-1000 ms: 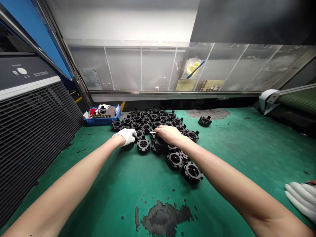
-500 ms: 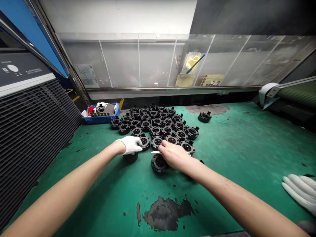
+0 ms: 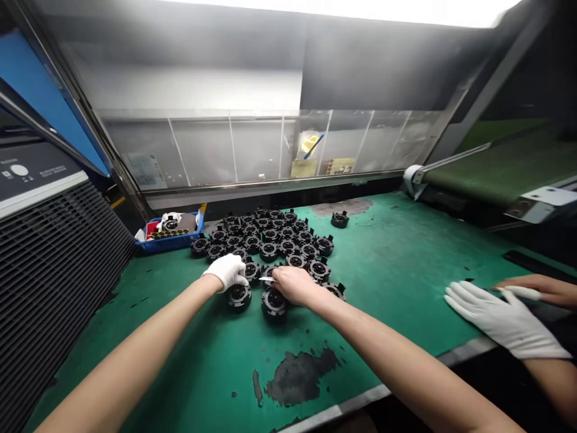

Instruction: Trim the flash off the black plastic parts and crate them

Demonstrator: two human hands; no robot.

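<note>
My left hand (image 3: 226, 272), in a white glove, has its fingers curled at the left edge of a black round part (image 3: 251, 270) with a ring-shaped top. Just below those fingers sits another black round part (image 3: 238, 297). My right hand (image 3: 295, 285) is bare and closed on a thin, pale, pointed blade (image 3: 267, 279) that sticks out leftward; its handle is hidden in the fist. Directly under this hand lies a third round part (image 3: 274, 304), partly covered by the fingers. Beyond both hands, a cluster of similar parts (image 3: 269, 250) fills the middle of the green mat (image 3: 383, 288).
A blue tray (image 3: 174, 243) of mixed items stands at the left, beside a black ribbed machine (image 3: 58, 282). One part (image 3: 339, 219) sits apart at the back. A co-worker's gloved hand (image 3: 496, 316) rests on the right side, below a green conveyor (image 3: 487, 168).
My view has swung right and up, bringing more of the conveyor and the co-worker's hands into sight. The part below my left hand is now more exposed. My right hand still grips the blade.
</note>
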